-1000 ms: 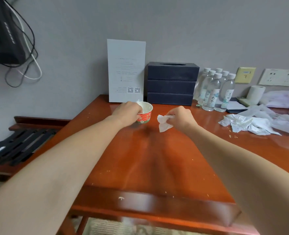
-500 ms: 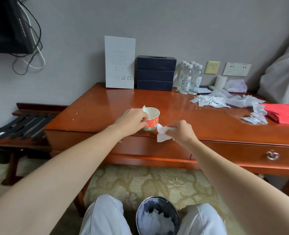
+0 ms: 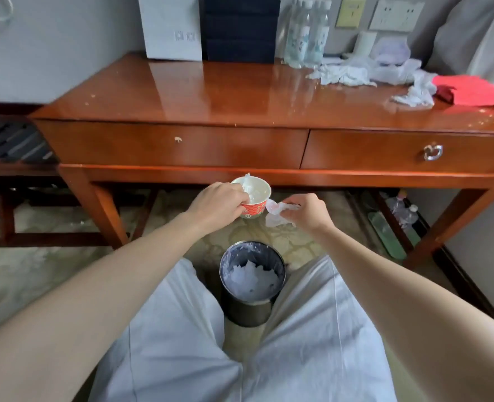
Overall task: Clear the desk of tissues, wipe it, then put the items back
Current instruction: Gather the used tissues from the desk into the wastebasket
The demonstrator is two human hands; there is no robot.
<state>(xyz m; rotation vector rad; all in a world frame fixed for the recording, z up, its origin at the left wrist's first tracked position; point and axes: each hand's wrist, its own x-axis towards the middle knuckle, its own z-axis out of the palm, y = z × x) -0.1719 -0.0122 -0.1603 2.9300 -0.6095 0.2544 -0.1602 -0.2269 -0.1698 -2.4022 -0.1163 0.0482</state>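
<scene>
My left hand (image 3: 215, 206) grips a red and white paper cup (image 3: 254, 198) with a tissue inside, held in the air in front of the wooden desk (image 3: 211, 91). Beside it my right hand (image 3: 305, 211) pinches a crumpled white tissue (image 3: 276, 216). Both hover above a dark waste bin (image 3: 251, 282) that stands on the floor between my knees, lined with plastic and holding tissues. A heap of crumpled tissues (image 3: 364, 71) lies on the desk at the back right.
At the desk's back stand a white card (image 3: 171, 27), a dark tissue box (image 3: 240, 29) and water bottles (image 3: 306, 33). Red cloth (image 3: 477, 89) lies at the right end. Crumbs dot the top. A luggage rack (image 3: 10, 143) stands on the left.
Both hands have drawn back off the desk with the cup and tissue, down to a spot above the bin. My view has tilted down, so the bin and my legs show.
</scene>
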